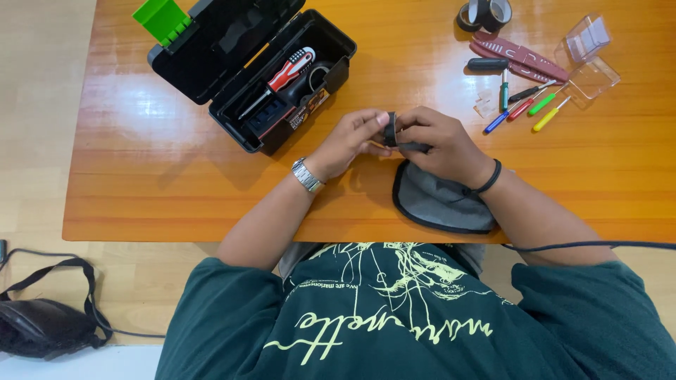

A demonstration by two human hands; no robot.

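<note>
left hand (350,139): grip closed on small black part (391,130), frame centre | right hand (435,141): grip pinching same part from the other side | grey pouch (440,200): under right wrist on tabletop (141,169) | open black toolbox (246,63): upper left | small screwdrivers (524,105): upper right

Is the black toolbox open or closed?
Open. The toolbox lid leans back flat on the wooden table, and a red-handled screwdriver shows inside.

Glossy wooden table (176,183) (beige floor (35,105))
</note>
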